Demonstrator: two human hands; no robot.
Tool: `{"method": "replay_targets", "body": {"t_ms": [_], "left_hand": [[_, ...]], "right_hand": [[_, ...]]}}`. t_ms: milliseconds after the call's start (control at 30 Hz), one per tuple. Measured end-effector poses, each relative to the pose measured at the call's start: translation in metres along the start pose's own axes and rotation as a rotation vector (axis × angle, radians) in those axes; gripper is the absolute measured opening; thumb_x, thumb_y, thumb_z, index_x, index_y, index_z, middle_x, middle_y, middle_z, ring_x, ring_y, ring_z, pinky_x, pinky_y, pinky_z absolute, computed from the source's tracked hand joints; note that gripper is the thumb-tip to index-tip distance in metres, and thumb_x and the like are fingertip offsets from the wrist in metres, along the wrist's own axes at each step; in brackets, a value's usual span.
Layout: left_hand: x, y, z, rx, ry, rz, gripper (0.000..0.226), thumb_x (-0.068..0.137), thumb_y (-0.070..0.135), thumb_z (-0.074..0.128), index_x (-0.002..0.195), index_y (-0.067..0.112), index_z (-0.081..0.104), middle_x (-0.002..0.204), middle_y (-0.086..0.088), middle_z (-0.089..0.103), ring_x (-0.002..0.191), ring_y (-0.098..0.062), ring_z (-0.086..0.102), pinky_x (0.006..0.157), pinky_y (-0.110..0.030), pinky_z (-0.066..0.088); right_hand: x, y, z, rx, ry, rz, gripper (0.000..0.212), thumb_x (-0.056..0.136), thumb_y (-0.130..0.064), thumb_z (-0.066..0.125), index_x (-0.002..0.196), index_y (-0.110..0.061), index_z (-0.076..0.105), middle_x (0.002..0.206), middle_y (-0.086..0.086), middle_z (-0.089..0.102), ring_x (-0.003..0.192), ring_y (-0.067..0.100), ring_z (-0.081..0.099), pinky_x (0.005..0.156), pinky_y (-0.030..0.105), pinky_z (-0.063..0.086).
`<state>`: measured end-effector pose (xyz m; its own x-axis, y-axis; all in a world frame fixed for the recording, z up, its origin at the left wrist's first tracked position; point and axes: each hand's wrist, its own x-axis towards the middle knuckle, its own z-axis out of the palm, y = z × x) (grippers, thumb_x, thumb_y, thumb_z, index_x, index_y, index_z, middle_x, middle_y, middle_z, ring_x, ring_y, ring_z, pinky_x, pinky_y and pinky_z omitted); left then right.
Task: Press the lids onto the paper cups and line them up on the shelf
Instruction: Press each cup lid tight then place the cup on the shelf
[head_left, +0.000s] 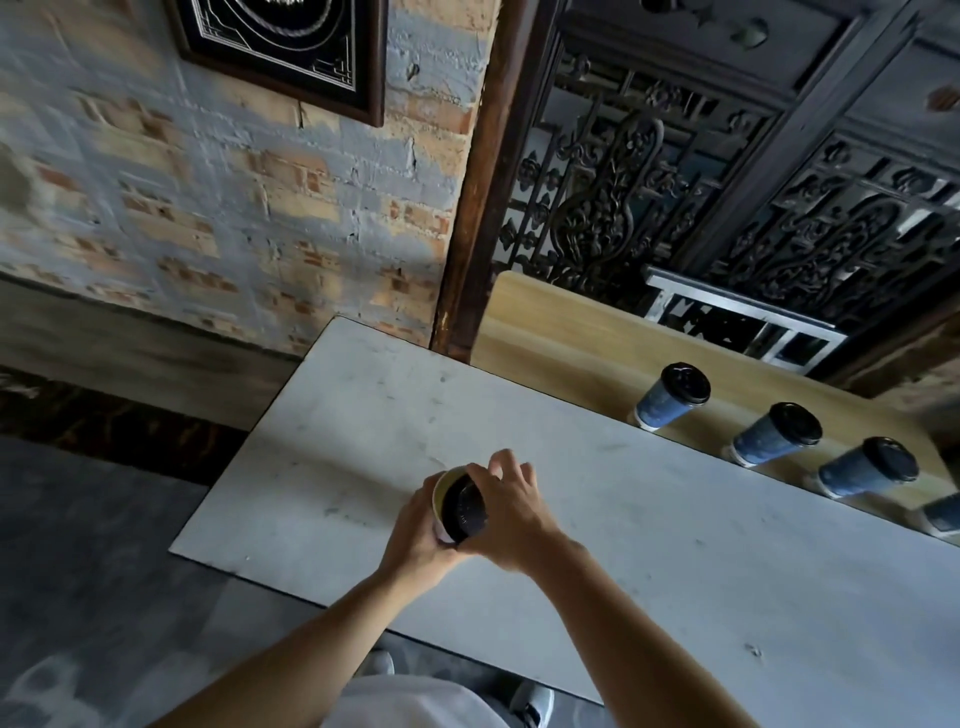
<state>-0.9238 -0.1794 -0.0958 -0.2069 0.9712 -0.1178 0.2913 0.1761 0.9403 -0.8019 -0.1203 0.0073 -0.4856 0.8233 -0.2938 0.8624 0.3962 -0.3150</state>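
Note:
Over the white table my left hand grips a paper cup round its side. My right hand holds a black lid tilted over the cup's open mouth, so part of the pale rim still shows on the left. On the wooden shelf behind the table several blue cups stand in a row with black lids on, the nearest to the wall a lidded cup, then one and another; a further cup is cut by the right edge.
A brick wall with a dark framed picture rises to the left, and a carved dark wooden screen stands behind the shelf. A dark post meets the table's far corner. Grey floor lies to the left and below.

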Motion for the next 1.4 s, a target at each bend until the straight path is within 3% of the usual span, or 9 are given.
{"method": "replay_targets", "body": {"t_ms": [200,400,633,900,1133,1233,1300,1400], "left_hand": [[0.002,-0.008,-0.004,0.01,-0.033,-0.003,0.087,0.056,0.048,0.091,0.132,0.042,0.051,0.116,0.028,0.066,0.109,0.012,0.06,0.085,-0.004,0.046],[0.003,-0.009,-0.004,0.022,-0.053,-0.006,0.074,0.06,0.042,0.09,0.123,0.051,0.052,0.114,0.027,0.068,0.106,0.005,0.065,0.083,-0.009,0.05],[-0.003,-0.005,-0.006,0.027,-0.059,0.007,0.077,0.062,0.046,0.088,0.122,0.064,0.043,0.119,0.038,0.061,0.11,0.013,0.06,0.082,-0.004,0.048],[-0.007,-0.004,-0.004,0.025,-0.033,-0.01,0.076,0.062,0.048,0.088,0.123,0.062,0.045,0.118,0.032,0.063,0.112,0.006,0.062,0.088,-0.013,0.051],[-0.002,0.0,-0.004,0.039,-0.051,-0.06,0.077,0.064,0.047,0.085,0.13,0.042,0.047,0.118,0.018,0.065,0.111,-0.004,0.063,0.09,-0.034,0.057],[-0.002,0.002,-0.005,0.031,-0.056,-0.071,0.076,0.063,0.046,0.084,0.13,0.038,0.049,0.117,0.017,0.066,0.109,-0.003,0.063,0.088,-0.035,0.059],[-0.001,0.004,-0.008,0.023,-0.062,-0.079,0.074,0.062,0.045,0.083,0.128,0.039,0.05,0.115,0.018,0.066,0.108,0.0,0.063,0.086,-0.033,0.06],[0.003,0.006,-0.011,0.018,-0.082,-0.083,0.076,0.061,0.047,0.082,0.129,0.04,0.049,0.116,0.019,0.066,0.108,0.001,0.062,0.086,-0.028,0.058]], "right_hand": [[0.003,0.001,0.004,-0.005,0.009,0.004,0.079,0.069,-0.044,0.083,0.138,-0.03,0.046,0.13,-0.001,0.034,0.119,0.022,0.034,0.092,0.037,0.052],[0.009,-0.003,-0.011,0.029,0.085,-0.017,0.072,0.076,-0.033,0.077,0.14,-0.021,0.046,0.139,-0.002,0.035,0.124,0.023,0.033,0.091,0.038,0.052],[0.01,-0.002,-0.006,-0.011,-0.085,0.007,0.066,0.077,-0.032,0.077,0.137,-0.022,0.051,0.138,-0.001,0.04,0.121,0.025,0.034,0.088,0.039,0.052],[0.007,0.003,-0.006,-0.022,-0.098,-0.047,0.073,0.072,-0.028,0.079,0.139,-0.024,0.05,0.137,-0.005,0.04,0.119,0.023,0.034,0.086,0.041,0.053],[0.01,0.0,-0.002,-0.151,-0.034,-0.115,0.067,0.073,-0.025,0.081,0.133,-0.027,0.05,0.133,-0.006,0.038,0.118,0.023,0.034,0.066,0.032,0.04],[0.014,0.002,-0.002,-0.115,-0.056,-0.116,0.073,0.072,-0.027,0.082,0.138,-0.029,0.049,0.135,-0.007,0.038,0.118,0.023,0.034,0.071,0.034,0.047],[0.017,0.004,-0.003,-0.068,-0.07,-0.108,0.079,0.072,-0.029,0.082,0.143,-0.03,0.047,0.138,-0.008,0.038,0.119,0.022,0.033,0.082,0.036,0.051],[0.017,0.009,-0.003,0.055,-0.074,-0.068,0.087,0.073,-0.03,0.083,0.149,-0.03,0.042,0.143,-0.012,0.038,0.124,0.018,0.029,0.096,0.031,0.045]]}}
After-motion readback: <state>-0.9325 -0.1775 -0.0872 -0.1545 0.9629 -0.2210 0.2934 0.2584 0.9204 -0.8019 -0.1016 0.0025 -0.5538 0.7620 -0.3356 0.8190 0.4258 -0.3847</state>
